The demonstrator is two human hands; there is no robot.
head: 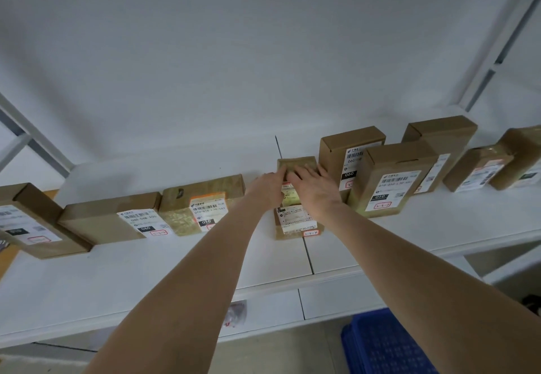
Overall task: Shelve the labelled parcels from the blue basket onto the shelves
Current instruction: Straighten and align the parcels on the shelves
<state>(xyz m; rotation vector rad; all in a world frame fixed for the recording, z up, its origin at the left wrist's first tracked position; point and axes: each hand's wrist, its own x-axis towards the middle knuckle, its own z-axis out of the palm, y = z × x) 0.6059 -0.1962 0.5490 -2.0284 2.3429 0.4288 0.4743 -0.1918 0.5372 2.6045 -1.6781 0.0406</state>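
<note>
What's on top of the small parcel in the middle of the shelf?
The left hand and right hand rest on the parcel. Below them white labels show; what the hands cover is hidden.

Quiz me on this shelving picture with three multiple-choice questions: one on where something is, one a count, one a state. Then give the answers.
1. Where is the blue basket?
A) below the shelf, lower right
B) on the shelf among the parcels
C) hanging from one hand

2. What lies on the shelf left of the taped parcel?
A) nothing
B) one box
C) three boxes

3. The taped parcel is:
A) lifted in the air
B) resting on the shelf, left hand and right hand on it
C) lying untouched

Answers: A, the basket shows beneath the shelf's front edge. C, three labelled boxes lie in a row there. B, the parcel sits on the board with both hands touching it.
</note>
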